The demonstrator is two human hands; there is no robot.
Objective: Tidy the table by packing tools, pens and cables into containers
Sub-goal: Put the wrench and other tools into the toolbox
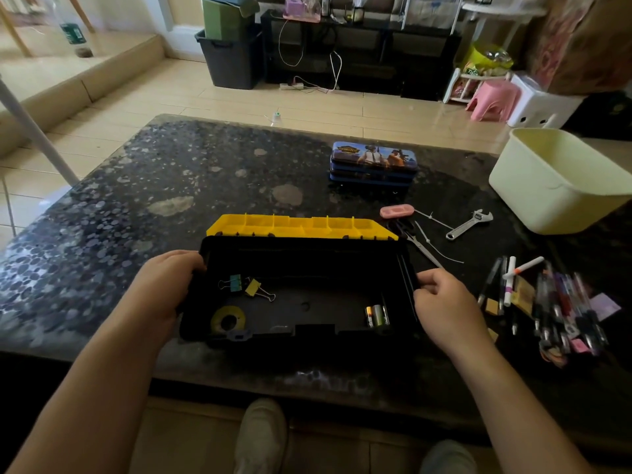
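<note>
While your left hand point(164, 282) curls round the left wall of the black toolbox point(307, 265) and your right hand point(441, 299) grips its right rim with bent fingers, the box sits squarely between your two grips, close to your own edge of the table point(136, 200). Look between your hands: two binder clips point(246, 285) lie just inside your left fingers, a yellow tape roll point(227, 319) sits nearer your left wrist, and the batteries point(376, 314) rest on the floor of the box just inside your right hand. Beyond both grips, the yellow lid point(301, 227) lies thrown open along the far wall. Outward from your left hand, speckled stone runs all the way to the table's left edge. Outward from your right hand it's crowded: scissors point(420, 246) lie just past your knuckles by the box's far right corner, with thin cable ties point(441, 251) across them. A wrench point(468, 224) and a pink case point(396, 211) sit farther out. The heap of pens point(561, 302) lies right beside your right wrist, apart from the box. Well beyond your right hand, a cream tub point(561, 179) stands at the table's right edge and a stack of blue pencil cases point(374, 162) stands toward the far edge.
</note>
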